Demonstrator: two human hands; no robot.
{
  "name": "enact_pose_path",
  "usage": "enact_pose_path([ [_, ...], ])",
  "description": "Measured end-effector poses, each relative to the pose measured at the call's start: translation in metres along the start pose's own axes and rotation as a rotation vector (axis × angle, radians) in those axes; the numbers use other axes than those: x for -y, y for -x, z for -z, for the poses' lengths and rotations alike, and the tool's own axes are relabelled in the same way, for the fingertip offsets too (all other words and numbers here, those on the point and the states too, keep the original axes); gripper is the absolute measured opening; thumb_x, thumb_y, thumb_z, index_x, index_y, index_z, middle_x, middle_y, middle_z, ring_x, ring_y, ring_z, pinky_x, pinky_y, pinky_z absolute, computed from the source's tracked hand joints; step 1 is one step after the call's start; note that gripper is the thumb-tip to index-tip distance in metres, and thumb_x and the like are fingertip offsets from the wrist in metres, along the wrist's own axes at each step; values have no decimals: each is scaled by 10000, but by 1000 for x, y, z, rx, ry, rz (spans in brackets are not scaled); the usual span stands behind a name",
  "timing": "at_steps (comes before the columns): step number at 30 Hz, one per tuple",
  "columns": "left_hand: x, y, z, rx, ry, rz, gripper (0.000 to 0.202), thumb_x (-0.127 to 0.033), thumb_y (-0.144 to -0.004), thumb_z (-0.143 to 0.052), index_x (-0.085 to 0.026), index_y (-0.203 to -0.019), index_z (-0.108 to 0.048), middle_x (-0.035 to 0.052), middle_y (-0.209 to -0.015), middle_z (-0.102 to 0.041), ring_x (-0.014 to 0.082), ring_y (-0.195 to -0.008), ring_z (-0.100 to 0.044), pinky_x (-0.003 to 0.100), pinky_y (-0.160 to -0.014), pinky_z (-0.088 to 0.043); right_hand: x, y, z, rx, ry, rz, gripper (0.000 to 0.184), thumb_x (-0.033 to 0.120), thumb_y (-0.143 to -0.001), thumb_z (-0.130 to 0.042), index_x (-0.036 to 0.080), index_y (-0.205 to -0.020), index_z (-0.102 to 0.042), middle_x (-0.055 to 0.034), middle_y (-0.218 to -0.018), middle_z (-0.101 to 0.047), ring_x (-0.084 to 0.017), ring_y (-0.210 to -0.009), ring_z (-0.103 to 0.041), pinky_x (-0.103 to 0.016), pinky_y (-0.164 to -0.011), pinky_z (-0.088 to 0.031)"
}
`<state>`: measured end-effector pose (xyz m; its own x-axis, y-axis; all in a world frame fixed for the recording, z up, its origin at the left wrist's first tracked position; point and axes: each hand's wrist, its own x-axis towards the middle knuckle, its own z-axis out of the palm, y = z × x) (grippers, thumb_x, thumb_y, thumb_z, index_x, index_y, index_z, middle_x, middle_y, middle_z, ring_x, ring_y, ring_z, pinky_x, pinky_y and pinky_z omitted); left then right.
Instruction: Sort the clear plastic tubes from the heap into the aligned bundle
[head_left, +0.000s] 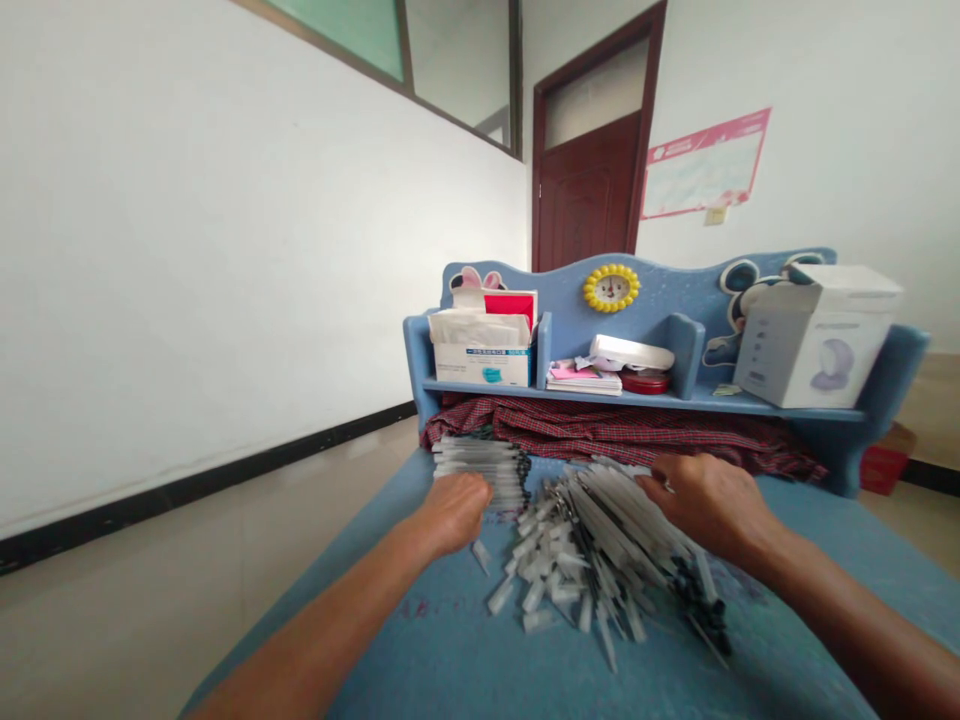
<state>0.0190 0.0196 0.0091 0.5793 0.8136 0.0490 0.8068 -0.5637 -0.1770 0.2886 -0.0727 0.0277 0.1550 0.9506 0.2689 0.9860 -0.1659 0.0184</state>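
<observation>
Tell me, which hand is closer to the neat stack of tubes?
Left. The left hand is right at the front edge of the stack. The right hand is farther away to the stack's right, on the far side of the loose pile.

I'm seeing white and black plastic tubes (592, 530) mid-frame, on a blue tabletop (420, 650), a red plaid cloth (600, 430) just above.

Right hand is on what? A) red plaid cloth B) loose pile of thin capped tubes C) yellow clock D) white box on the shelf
B. The right hand lies with its fingers on the far side of the loose pile of thin capped tubes.
</observation>
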Motion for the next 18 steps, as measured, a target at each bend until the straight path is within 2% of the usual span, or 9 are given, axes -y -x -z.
enact_pose_path([
  [5, 0, -6, -4, 32, -20, -28, 193, -40, -718, -490, -150, -694, -648, 108, -790, -681, 248, -778, -641, 308, -671, -465, -4, 1, 0, -40, -51, 7, 369, 430, -877, -375, 241, -762, -670, -89, -733, -704, -265, -730, -663, -291, -557, -349],
  [10, 1, -6, 12, -2, -20, -101, 159, -102, -736, -482, -166, -758, -626, 91, -819, -660, 237, -796, -623, 292, -656, -439, -8, 1, -1, -73, -173, 54, 356, 407, -878, -396, 220, -726, -659, -65, -679, -688, -214, -653, -637, -273, -540, -307],
  [15, -26, -3, 33, -170, 124, -245, 90, -129, -743, -478, -185, -731, -547, 28, -756, -597, 174, -681, -572, 247, -583, -379, 4, 4, -3, -74, -496, 226, 333, 388, -885, -418, 182, -726, -626, -24, -638, -640, -148, -593, -581, -244, -555, -344],
  [18, -48, 1, 34, -246, 251, -355, 82, -147, -799, -457, -190, -765, -518, 12, -770, -583, 151, -668, -551, 235, -592, -379, 12, 6, -8, -31, -695, 269, 377, 397, -904, -385, 172, -660, -563, 14, -552, -564, -110, -511, -515, -214, -496, -332],
])
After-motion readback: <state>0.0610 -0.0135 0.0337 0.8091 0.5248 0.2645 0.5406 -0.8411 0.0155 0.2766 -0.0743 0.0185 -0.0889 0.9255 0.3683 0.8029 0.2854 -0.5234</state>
